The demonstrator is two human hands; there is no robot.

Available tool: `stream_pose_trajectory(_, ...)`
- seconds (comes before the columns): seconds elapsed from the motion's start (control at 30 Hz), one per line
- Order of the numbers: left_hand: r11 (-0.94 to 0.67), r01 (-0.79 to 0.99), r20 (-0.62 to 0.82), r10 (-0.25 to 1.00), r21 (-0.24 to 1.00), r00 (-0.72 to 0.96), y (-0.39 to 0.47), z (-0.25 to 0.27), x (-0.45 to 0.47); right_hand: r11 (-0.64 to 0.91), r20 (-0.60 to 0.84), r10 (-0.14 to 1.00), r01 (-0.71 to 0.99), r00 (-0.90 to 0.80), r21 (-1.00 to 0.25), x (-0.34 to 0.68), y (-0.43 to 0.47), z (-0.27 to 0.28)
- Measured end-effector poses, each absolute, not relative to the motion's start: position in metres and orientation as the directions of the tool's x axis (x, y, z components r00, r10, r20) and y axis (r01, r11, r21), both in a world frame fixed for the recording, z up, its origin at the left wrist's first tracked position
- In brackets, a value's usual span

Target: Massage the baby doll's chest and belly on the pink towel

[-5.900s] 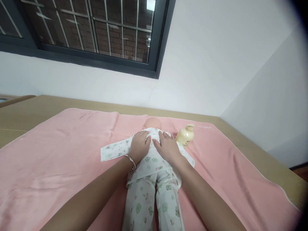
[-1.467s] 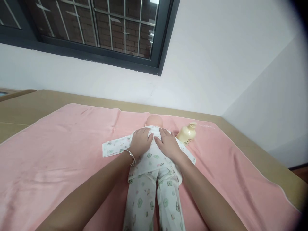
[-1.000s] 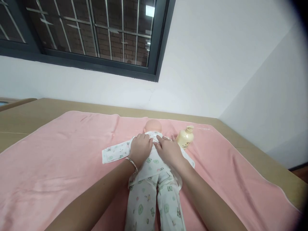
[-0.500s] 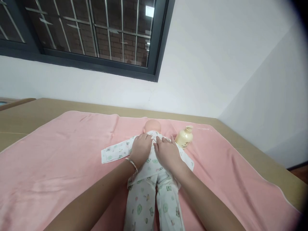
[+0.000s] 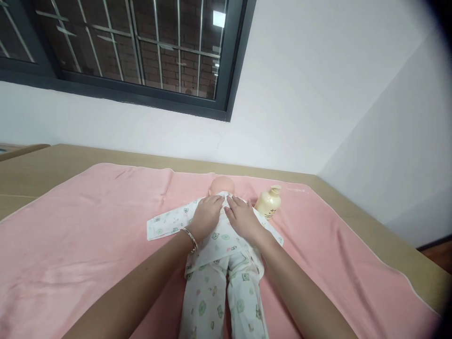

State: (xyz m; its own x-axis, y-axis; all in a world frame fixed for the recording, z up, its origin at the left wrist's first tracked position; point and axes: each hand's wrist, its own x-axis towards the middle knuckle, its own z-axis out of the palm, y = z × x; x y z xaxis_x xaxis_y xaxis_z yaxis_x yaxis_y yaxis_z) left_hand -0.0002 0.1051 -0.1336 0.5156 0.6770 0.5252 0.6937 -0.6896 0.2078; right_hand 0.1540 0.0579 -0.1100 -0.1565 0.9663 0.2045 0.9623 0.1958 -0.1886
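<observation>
A baby doll [image 5: 221, 186] in a white printed top [image 5: 219, 238] and matching trousers [image 5: 203, 301] lies stretched out, its bald head at the far end. One long sleeve [image 5: 167, 223] spreads out to the left; the other sleeve is partly behind my right arm. My left hand [image 5: 208, 214] rests flat on the upper left of the top, fingers out toward the collar. On the upper right lies my right hand [image 5: 243, 217], also flat, its fingertips close to those of the left. A bracelet [image 5: 190, 239] circles my left wrist.
A pale yellow pump bottle [image 5: 269, 202] stands just right of the doll's shoulder. Beneath everything spreads a pink blanket [image 5: 88, 235] over a light wooden table [image 5: 35, 169]. Behind it rise a white wall [image 5: 282, 94] and a barred window with a dark frame [image 5: 226, 103].
My right hand has shifted slightly up and left on the top, and its fingers lie closer together. The whole view has drifted very slightly.
</observation>
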Motion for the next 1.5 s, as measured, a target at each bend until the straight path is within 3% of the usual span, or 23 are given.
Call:
stream_pose_trajectory(0.23, -0.686, 0.706, 0.577, 0.653, 0.178, 0.490, 0.098, -0.135, -0.002, 0.116, 0.220, 0.969, 0.993, -0.110, -0.014, 0.139, 0.034, -0.094)
stream_pose_trajectory(0.43, -0.665, 0.713, 0.610, 0.665, 0.222, 0.431, 0.098, -0.138, -0.001, 0.094, 0.146, 0.986, 0.988, -0.076, -0.123, 0.154, 0.044, -0.093)
stream_pose_trajectory(0.57, -0.645, 0.683, 0.592, 0.713, 0.343, 0.376, 0.102, -0.141, -0.001, 0.104, 0.198, 0.978, 0.982, -0.072, -0.156, 0.160, 0.058, -0.108)
stream_pose_trajectory(0.67, -0.634, 0.646, 0.574, 0.740, 0.424, 0.350, 0.108, -0.145, -0.003, 0.141, 0.182, 0.979, 0.956, -0.095, -0.258, 0.164, 0.068, -0.121)
stream_pose_trajectory(0.9, -0.623, 0.636, 0.565, 0.754, 0.456, 0.334, 0.112, -0.148, -0.004, 0.165, 0.170, 0.980, 0.899, -0.103, -0.406, 0.169, 0.066, -0.109)
stream_pose_trajectory(1.0, -0.630, 0.619, 0.571, 0.751, 0.469, 0.332, 0.111, -0.147, -0.005, 0.230, 0.261, 0.958, 0.857, -0.117, -0.461, 0.167, 0.057, -0.095)
stream_pose_trajectory(1.13, -0.646, 0.593, 0.600, 0.735, 0.480, 0.316, 0.111, -0.147, -0.005, 0.297, 0.420, 0.903, 0.834, -0.087, -0.466, 0.158, 0.054, -0.098)
stream_pose_trajectory(1.3, -0.652, 0.578, 0.626, 0.725, 0.491, 0.287, 0.109, -0.149, -0.006, 0.322, 0.355, 0.919, 0.845, -0.171, -0.426, 0.151, 0.058, -0.113)
stream_pose_trajectory(1.5, -0.652, 0.572, 0.623, 0.727, 0.497, 0.288, 0.110, -0.151, -0.006, 0.379, 0.534, 0.839, 0.811, -0.099, -0.445, 0.151, 0.055, -0.109)
